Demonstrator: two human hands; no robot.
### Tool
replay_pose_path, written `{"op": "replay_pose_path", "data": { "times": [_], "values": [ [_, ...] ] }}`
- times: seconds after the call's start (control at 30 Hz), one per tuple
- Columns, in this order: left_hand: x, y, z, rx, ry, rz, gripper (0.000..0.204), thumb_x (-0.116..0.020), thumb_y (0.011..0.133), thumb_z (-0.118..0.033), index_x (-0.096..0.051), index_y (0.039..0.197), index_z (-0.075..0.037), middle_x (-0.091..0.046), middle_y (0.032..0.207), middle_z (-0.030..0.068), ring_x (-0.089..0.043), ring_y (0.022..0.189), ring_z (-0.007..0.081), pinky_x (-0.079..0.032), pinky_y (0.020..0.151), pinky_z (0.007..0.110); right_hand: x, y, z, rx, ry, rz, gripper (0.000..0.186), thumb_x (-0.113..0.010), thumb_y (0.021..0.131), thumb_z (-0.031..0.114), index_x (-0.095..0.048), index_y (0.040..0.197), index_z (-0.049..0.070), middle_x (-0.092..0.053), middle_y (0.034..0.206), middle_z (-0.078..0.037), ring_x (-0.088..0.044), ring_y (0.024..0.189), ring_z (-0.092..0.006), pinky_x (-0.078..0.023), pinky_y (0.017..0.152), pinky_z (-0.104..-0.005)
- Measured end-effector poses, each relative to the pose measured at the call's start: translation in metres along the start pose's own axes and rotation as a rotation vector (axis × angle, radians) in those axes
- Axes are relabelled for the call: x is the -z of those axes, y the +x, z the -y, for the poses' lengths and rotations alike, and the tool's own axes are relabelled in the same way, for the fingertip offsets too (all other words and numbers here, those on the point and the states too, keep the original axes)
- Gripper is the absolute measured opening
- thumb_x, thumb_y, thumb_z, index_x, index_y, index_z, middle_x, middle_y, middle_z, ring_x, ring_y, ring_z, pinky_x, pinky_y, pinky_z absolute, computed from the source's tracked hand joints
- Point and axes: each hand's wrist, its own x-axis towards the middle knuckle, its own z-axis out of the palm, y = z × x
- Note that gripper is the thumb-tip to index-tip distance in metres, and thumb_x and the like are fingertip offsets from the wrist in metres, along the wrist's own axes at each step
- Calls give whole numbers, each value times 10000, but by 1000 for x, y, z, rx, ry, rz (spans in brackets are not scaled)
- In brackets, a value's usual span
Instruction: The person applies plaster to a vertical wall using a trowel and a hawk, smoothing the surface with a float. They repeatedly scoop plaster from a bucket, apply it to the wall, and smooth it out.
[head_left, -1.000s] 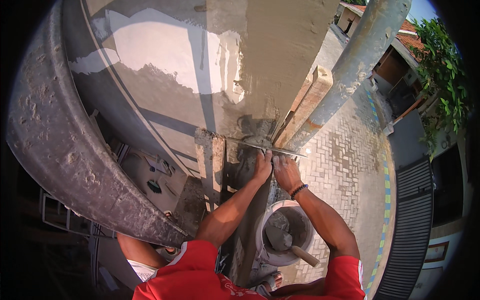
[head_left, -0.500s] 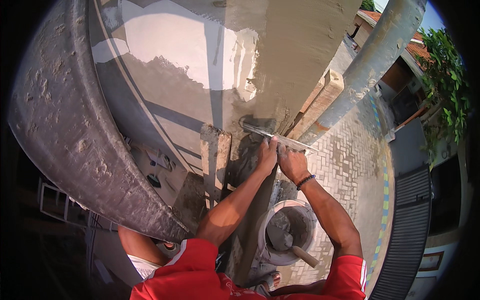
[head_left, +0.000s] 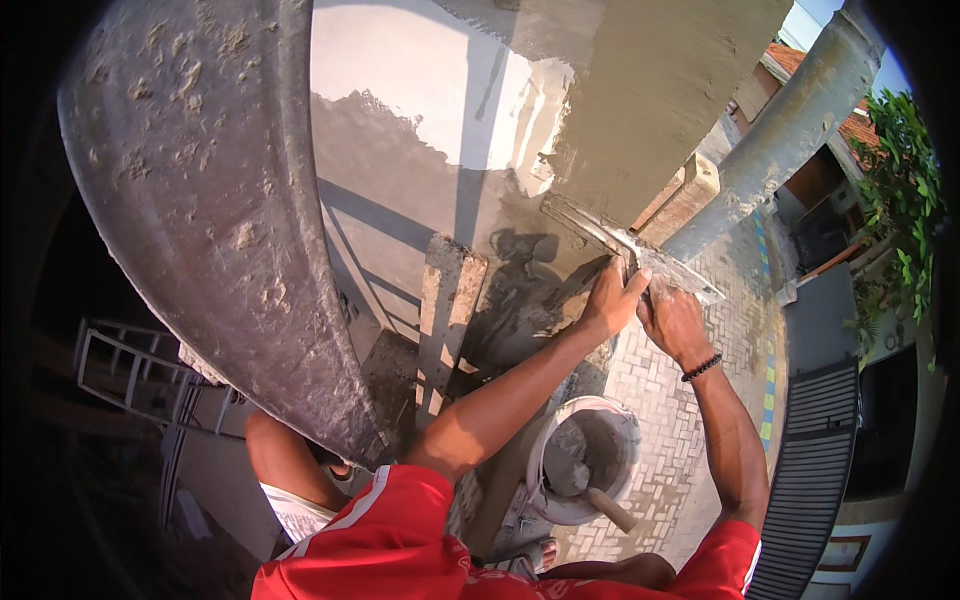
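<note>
Both my hands are on a long, flat plastering float [head_left: 592, 228] smeared with mortar, slanting across the wall's lower right corner. My left hand [head_left: 614, 300] closes on its middle, and my right hand [head_left: 676, 322], with a dark beaded bracelet at the wrist, grips beside it toward the right end. The fingers partly hide the float's back and any handle. Behind it stands the wall [head_left: 660, 90], coated with wet grey plaster around a pale bare patch [head_left: 400, 65]. Below my arms, a mortar bucket [head_left: 632, 440] holds a trowel [head_left: 611, 509] with a wooden handle.
A big mortar-spattered, curved dark panel [head_left: 225, 220] fills the left. A wooden post [head_left: 447, 320] rises between it and my left arm. At right are a timber piece [head_left: 690, 198], a thick metal pole [head_left: 785, 140], brick paving [head_left: 650, 400] and a dark gate [head_left: 810, 450].
Both hands and the float have shifted right along the wall edge, and my right arm reaches farther out. The head view has also swung, so the dark panel sits farther right.
</note>
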Motion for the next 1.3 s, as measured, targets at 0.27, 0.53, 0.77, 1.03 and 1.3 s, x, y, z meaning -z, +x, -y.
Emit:
{"op": "replay_pose_path", "data": {
  "times": [0.27, 0.53, 0.77, 1.03, 1.3],
  "values": [
    [9, -99, -35, -170, -49, -89, 470, -546, 930, -191, -426, 1304, 67, -583, 1139, 210, -584, 1001, 268, -452, 877, 369, -19, -45, 16, 68, 328, -19, 384, -594, 830, 154, -490, 1136, -54, -610, 760, -275, -619, 741, -433, -492, 643, -484],
    [142, -204, -96, -566, 282, -96, 469, -578, 895, -96, -416, 1312, 44, -594, 1078, 195, -571, 879, 228, -469, 789, 350, -125, -2, 65, 26, 191, 15, 402, -576, 835, 285, -606, 1101, -16, -613, 1101, -238, -610, 984, -382, -492, 861, -454],
    [224, -235, -123, -915, 660, -303, 499, -520, 920, -146, -333, 1381, -108, -492, 1009, 151, -513, 906, 284, -452, 749, 385, -145, 28, 69, -17, 106, 310, 273, -535, 856, 255, -668, 895, 19, -668, 926, -211, -643, 932, -343, -504, 830, -455],
    [215, -232, -136, -1189, 768, -710, 443, -560, 877, -223, -465, 1310, -219, -519, 1004, 32, -480, 936, 226, -380, 756, 377, -99, 37, 76, -69, 200, 111, 331, -549, 881, 311, -649, 812, 4, -645, 764, -235, -642, 736, -397, -519, 686, -470],
    [241, -228, -164, -831, 922, -806, 554, -548, 903, -231, -318, 1363, -25, -316, 1373, 199, -355, 1280, 308, -294, 1082, 446, -27, 53, 55, -134, 273, 171, 451, -547, 878, 367, -623, 817, -73, -617, 822, -304, -598, 880, -444, -468, 816, -498]
  ]
}}
